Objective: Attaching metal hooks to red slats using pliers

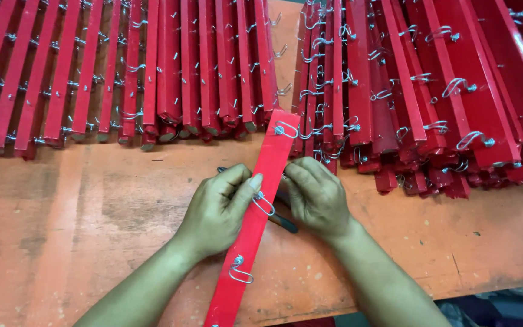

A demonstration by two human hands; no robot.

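— what's lying around the red strip you're working on?

— beyond its far end, to the left, a row of red slats packed side by side, small metal hooks along them. beyond it to the right, a looser pile of red strips with wire hooks, some overlapping, the nearest ones just beside my right hand. a dark tool lies under the strip, its tip poking out on the right side.

— any free room?

— the orange table is bare to the left of the strip, and there is a smaller patch to its right. the table's near edge runs just past the strip's lower end.

— and your fingers?

— my left hand is curled over the strip's left edge, thumb pressed flat on top next to the middle wire hook. my right hand is bent in against the right edge, fingertips touching the strip by that same hook. both pinch the strip, which lies slanted on the table.
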